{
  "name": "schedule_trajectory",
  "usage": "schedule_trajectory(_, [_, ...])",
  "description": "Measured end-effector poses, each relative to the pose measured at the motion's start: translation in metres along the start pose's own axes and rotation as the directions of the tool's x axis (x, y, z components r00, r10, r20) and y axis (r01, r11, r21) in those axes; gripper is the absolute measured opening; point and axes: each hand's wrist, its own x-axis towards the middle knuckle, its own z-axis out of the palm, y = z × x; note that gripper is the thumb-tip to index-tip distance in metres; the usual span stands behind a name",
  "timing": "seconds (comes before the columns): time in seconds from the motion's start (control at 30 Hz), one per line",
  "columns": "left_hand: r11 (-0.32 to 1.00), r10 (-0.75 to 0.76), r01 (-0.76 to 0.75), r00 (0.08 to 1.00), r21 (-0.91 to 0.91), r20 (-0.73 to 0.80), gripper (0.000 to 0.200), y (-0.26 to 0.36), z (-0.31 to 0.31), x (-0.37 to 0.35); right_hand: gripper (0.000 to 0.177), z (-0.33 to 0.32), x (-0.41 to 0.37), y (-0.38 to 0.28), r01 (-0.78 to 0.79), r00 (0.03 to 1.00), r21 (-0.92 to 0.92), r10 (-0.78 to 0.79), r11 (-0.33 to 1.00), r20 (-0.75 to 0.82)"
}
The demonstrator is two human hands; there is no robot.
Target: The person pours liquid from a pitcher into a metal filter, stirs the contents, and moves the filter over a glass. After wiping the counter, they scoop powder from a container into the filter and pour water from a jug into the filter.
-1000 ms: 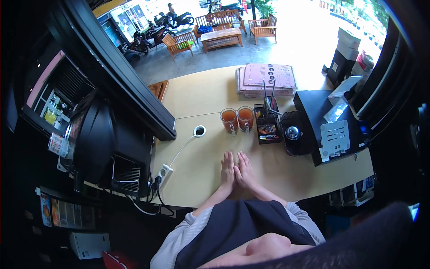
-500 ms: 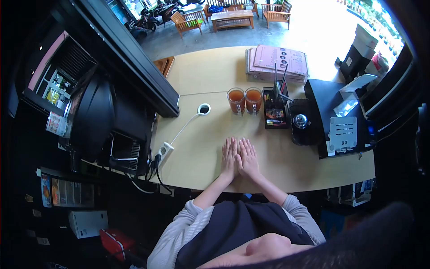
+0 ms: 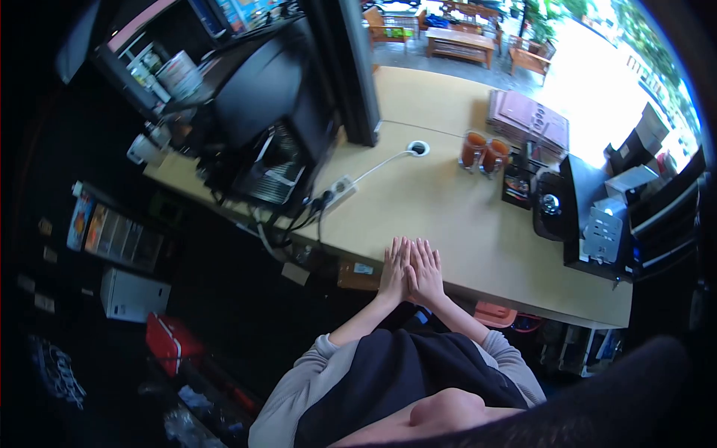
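My left hand point(image 3: 395, 270) and my right hand point(image 3: 425, 272) lie side by side at the front edge of the pale wooden counter point(image 3: 441, 209). Their fingers are stretched out flat, thumbs meeting in the middle, and neither hand holds anything. Farther back stand two glass mugs of reddish-brown drink, a left mug point(image 3: 473, 149) and a right mug point(image 3: 494, 157), close together with handles toward me. To the left of my hands is a white power strip point(image 3: 342, 191) with black plugs in it.
Behind the mugs sits a stack of pink printed sheets point(image 3: 526, 116). A small black box point(image 3: 517, 185) and a dark tray with a shiny dome point(image 3: 550, 204) stand at right. A black machine point(image 3: 272, 112) and a post point(image 3: 347, 75) rise at left. A white cable runs to a round grommet point(image 3: 418, 148).
The view has turned left, so the counter and its things appear shifted right and tilted. My hands, still flat together, are now nearer the counter's front edge.
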Motion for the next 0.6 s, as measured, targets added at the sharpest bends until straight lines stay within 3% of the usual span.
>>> schedule_trajectory(0.07, [0.995,-0.081,0.08,0.997,-0.06,-0.014,0.07,-0.014,-0.022,-0.045,0.063,0.018,-0.022,-0.038,0.067,0.997,0.04,-0.069,0.997,0.045])
schedule_trajectory(0.2, [0.978,-0.191,0.199,0.975,0.068,-0.111,0.069,-0.048,-0.062,-0.145,0.074,0.058,-0.064,-0.119,0.232,0.954,0.159,-0.257,0.96,0.156])
schedule_trajectory(0.27, [0.949,-0.281,0.292,0.954,0.118,-0.099,0.068,-0.063,-0.086,-0.189,0.078,0.076,-0.083,-0.161,0.296,0.915,0.267,-0.352,0.917,0.196])
schedule_trajectory(0.33, [0.918,-0.381,0.387,0.922,0.092,-0.068,0.068,-0.071,-0.111,-0.232,0.08,0.096,-0.098,-0.198,0.341,0.884,0.252,-0.4,0.905,0.24])
schedule_trajectory(0.4, [0.865,-0.484,0.489,0.872,0.112,-0.073,0.07,-0.079,-0.133,-0.274,0.082,0.113,-0.116,-0.234,0.382,0.847,0.246,-0.444,0.891,0.292])
schedule_trajectory(0.47, [0.828,-0.529,0.55,0.83,0.105,-0.175,0.076,-0.089,-0.152,-0.314,0.085,0.126,-0.128,-0.271,0.437,0.799,0.294,-0.517,0.85,0.307])
schedule_trajectory(0.6, [0.683,-0.68,0.726,0.672,0.082,-0.294,0.075,-0.097,-0.188,-0.385,0.089,0.148,-0.152,-0.34,0.526,0.674,0.423,-0.665,0.738,0.323])
